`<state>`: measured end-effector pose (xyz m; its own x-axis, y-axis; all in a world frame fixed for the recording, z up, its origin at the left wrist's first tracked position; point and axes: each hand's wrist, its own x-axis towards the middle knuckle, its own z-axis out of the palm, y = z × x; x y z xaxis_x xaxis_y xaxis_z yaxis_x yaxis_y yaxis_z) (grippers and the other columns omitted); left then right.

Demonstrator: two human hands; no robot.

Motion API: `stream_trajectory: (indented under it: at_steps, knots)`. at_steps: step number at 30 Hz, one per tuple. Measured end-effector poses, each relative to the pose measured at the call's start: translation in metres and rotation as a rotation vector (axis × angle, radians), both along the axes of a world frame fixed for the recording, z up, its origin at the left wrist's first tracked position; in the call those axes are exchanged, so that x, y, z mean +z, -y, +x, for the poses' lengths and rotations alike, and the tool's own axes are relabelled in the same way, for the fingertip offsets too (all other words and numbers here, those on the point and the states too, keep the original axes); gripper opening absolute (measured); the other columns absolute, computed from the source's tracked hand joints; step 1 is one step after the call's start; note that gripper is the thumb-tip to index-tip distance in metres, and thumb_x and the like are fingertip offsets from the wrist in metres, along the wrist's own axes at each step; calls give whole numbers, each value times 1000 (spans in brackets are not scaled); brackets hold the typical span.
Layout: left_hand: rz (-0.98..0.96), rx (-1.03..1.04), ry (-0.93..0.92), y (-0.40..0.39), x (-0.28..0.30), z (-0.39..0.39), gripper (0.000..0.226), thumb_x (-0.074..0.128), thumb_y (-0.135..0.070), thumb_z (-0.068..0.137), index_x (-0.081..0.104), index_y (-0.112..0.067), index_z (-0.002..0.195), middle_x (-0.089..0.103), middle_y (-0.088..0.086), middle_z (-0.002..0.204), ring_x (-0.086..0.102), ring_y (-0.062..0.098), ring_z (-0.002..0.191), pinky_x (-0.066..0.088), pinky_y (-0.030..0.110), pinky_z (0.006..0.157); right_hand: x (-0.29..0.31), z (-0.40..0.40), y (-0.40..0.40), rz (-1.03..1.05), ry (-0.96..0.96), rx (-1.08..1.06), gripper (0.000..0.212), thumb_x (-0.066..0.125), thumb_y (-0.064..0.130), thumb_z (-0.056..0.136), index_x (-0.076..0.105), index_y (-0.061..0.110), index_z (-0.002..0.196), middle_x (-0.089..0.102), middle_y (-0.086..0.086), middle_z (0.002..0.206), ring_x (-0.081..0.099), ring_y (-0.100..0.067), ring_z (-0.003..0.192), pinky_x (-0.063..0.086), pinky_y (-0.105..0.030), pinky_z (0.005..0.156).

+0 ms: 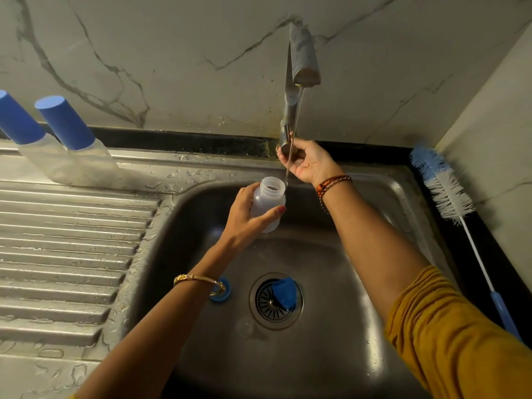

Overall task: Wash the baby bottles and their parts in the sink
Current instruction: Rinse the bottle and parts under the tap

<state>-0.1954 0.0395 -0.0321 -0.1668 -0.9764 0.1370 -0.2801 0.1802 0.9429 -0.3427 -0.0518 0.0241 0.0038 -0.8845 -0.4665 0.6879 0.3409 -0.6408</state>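
Note:
My left hand grips a clear, uncapped baby bottle upright over the steel sink. A thin stream of water falls from the tap spout just past the bottle's right rim. My right hand holds the tap's handle at the back of the sink. In the basin a blue cap lies on the drain strainer, and a blue ring is partly hidden under my left wrist. A faint clear part lies left of the drain.
Two capped bottles with blue caps stand at the back of the ribbed, wet drainboard. A blue and white bottle brush lies on the dark counter right of the sink. A marble wall rises behind.

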Motion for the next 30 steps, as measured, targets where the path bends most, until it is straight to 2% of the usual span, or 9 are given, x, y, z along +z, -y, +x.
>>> stream_trajectory:
  at_steps: [3,5,9,11,13,18,30]
  knots:
    - [6,-8,-3,0,2,1,58,68,-19,81,40,-10,131,49,11,125,53,18,107,47,20,84,4,0,4,23,68,27,21,51,10,93,52,-7,105,53,-24,94,57,-28,80,55,-33,66]
    - [15,-11,-4,0,3,2,58,68,-19,81,40,-10,131,50,11,125,53,18,108,48,22,85,7,3,5,29,144,19,15,47,9,93,51,-5,93,52,-25,92,56,-28,77,52,-34,71]
    - [27,-5,-9,3,5,1,57,67,-20,82,40,-11,131,50,10,125,53,18,108,48,21,84,8,7,9,23,146,-32,11,45,6,93,50,-3,89,50,-22,90,54,-25,74,55,-30,53]
    - [32,-4,-10,2,7,1,57,67,-20,82,40,-10,131,50,11,125,53,20,109,50,27,88,8,8,9,18,159,-38,11,44,5,93,50,-2,88,49,-21,90,53,-24,74,54,-28,48]
    - [39,-12,-10,1,7,0,57,67,-19,82,40,-10,131,49,12,125,53,22,110,50,33,92,8,9,9,18,160,-41,11,44,5,93,50,-2,88,49,-20,90,53,-24,73,54,-28,47]
    - [55,-16,-13,-1,6,0,59,67,-18,83,39,-7,133,48,14,126,53,24,111,49,38,94,7,11,8,24,154,-51,10,45,5,93,50,-3,90,49,-20,88,53,-23,72,53,-26,46]
    - [78,-30,-46,-1,2,-1,60,67,-19,83,38,-8,134,49,12,126,54,22,110,51,33,89,10,14,5,31,152,-74,8,46,4,92,50,-3,89,49,-20,87,52,-23,71,53,-26,45]
